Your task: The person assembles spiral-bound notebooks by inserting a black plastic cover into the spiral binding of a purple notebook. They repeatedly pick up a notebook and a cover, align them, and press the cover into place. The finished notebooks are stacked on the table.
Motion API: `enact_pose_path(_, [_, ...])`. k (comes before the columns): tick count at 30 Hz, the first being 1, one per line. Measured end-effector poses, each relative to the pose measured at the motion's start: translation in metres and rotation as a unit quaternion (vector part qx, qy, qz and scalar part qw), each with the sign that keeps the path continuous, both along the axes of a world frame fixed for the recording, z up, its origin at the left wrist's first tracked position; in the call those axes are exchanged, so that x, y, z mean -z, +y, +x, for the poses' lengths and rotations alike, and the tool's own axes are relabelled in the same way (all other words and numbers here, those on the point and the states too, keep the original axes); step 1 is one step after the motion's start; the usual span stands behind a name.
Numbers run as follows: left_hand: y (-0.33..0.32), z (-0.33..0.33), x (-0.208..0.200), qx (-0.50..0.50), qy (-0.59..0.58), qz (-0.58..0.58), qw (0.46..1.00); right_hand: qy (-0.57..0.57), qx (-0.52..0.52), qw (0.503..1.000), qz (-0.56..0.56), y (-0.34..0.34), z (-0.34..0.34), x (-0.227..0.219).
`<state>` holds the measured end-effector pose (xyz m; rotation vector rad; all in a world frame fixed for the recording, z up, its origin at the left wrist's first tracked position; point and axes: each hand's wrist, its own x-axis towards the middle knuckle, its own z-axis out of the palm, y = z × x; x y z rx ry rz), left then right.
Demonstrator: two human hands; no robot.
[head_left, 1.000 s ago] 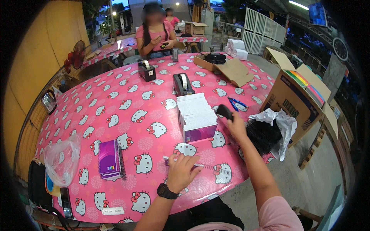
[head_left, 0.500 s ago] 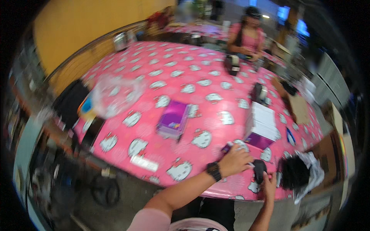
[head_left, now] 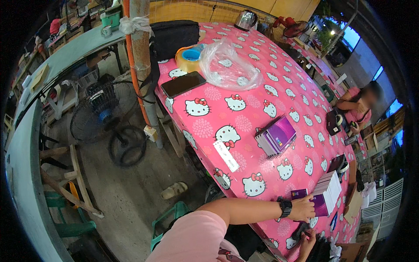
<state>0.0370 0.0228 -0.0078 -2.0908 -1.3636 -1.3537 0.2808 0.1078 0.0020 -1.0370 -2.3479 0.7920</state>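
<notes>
Notebooks [head_left: 281, 131]: two stacks, one loose, exact total's unclear
Left hand [head_left: 300, 209]: at longer stack [head_left: 330, 192], can't tell if gripping
Right hand [head_left: 308, 241]: pinching one kinda blurry dark tool [head_left: 299, 230]

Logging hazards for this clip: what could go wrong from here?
The left hand is close to the white-edged stack, so it might nudge the pile out of line. The right hand holds a black object near the left one; they could bump.
</notes>
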Motion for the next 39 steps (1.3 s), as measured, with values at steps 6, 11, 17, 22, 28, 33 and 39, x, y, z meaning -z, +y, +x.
enact_pose_path(6, [-0.004,-0.003,-0.009,0.019,-0.007,-0.063,0.998,0.047,0.089,0.995,-0.006,0.021,0.019,0.021])
enact_pose_path(11, [-0.012,-0.008,-0.009,0.027,-0.048,0.002,0.998,-0.028,0.154,0.988,0.017,0.016,0.047,0.024])
enact_pose_path(17, [-0.017,-0.009,-0.015,0.008,-0.005,-0.074,0.997,-0.13,0.055,0.981,0.131,-0.025,0.011,-0.008])
enact_pose_path(22, [-0.021,-0.017,-0.027,0.049,-0.006,-0.137,0.989,-0.098,0.066,0.98,0.158,-0.017,-0.004,-0.013])
enact_pose_path(28, [-0.018,-0.024,-0.029,0.044,0.02,-0.178,0.983,-0.106,0.114,0.98,0.124,0.0,-0.015,-0.005])
enact_pose_path(33, [-0.018,-0.043,-0.043,-0.006,-0.01,-0.163,0.987,-0.133,0.178,0.963,0.152,-0.02,-0.03,-0.013])
enact_pose_path(39, [-0.02,-0.043,-0.048,0.061,0.01,-0.18,0.982,0.12,0.139,0.98,-0.079,-0.003,-0.004,-0.009])
